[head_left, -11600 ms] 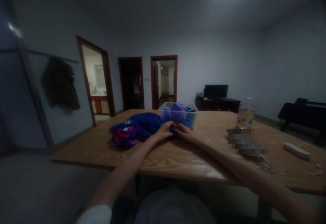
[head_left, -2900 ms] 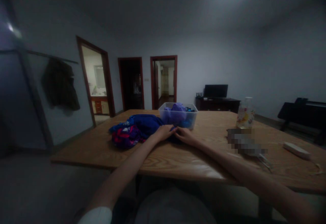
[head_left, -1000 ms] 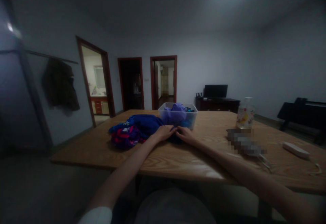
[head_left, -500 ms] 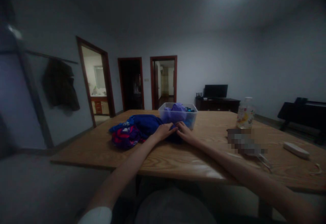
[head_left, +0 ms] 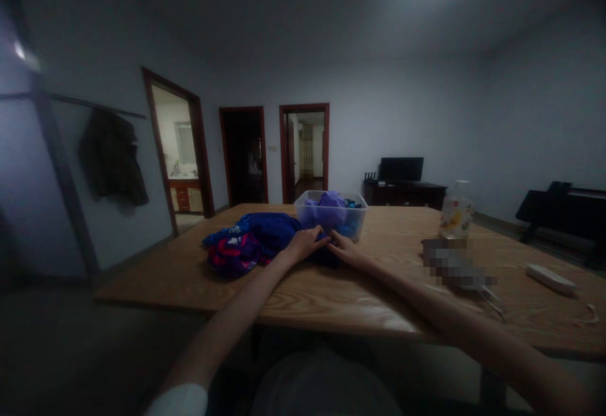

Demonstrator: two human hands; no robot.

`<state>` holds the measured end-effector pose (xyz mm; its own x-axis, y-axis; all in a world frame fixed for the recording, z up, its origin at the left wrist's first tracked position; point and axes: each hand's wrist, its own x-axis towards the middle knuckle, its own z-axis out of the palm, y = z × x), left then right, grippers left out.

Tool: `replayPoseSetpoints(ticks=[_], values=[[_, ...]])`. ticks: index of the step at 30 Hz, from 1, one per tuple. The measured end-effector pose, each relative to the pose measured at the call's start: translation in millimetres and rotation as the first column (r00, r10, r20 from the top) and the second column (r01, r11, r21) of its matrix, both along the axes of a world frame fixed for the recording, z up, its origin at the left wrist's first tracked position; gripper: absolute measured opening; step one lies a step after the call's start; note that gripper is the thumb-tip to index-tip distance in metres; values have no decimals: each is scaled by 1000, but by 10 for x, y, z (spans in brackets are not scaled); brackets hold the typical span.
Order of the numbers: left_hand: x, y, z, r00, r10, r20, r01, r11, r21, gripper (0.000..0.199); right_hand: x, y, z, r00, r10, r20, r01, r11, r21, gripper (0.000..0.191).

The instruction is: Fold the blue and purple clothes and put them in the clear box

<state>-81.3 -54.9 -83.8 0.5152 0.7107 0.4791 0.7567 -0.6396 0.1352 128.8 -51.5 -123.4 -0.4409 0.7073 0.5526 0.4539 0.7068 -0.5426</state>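
Gripping a dark blue cloth (head_left: 326, 257) between them, a person's left hand (head_left: 303, 244) and right hand (head_left: 346, 249) meet near the middle of a wooden counter (head_left: 379, 302). The fingers of both hands pinch the fabric, their tips close together. Just beside the left hand, toward the counter's left edge, lies a heap of blue clothing (head_left: 274, 230), a red-and-purple patterned garment (head_left: 234, 255) bunched against it. Beyond the hands, toward the far edge, stands a clear plastic bin (head_left: 362, 214) holding purple fabric (head_left: 326, 208). Toward the right edge, a clear bottle (head_left: 457, 217) stands upright behind a pixelated object (head_left: 454, 264), while a white oblong device (head_left: 552, 279) lies toward the near right corner.
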Motion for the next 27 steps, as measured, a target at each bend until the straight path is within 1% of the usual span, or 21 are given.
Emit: replayPoseSetpoints(ticks=[5,9,12,19,27], values=[[-12,-4,-4,995,-67,77,64,997,38,44,4,43,-44,1000,-5,-27,5,1000,-27,32],[-14,-12,-16,990,-95,107,88,994,68,43,4,39,-31,998,-2,-66,3,1000,16,28],[-14,-20,-15,989,-108,98,102,993,60,44,-6,-2,-1,998,6,-66,-3,999,47,27],[-10,-16,-10,997,-67,32,67,998,-16,34,-24,-44,16,999,-45,-25,48,993,109,25],[-16,-28,-34,996,-81,42,80,996,43,36,-27,-57,8,996,-78,51,69,987,148,24]])
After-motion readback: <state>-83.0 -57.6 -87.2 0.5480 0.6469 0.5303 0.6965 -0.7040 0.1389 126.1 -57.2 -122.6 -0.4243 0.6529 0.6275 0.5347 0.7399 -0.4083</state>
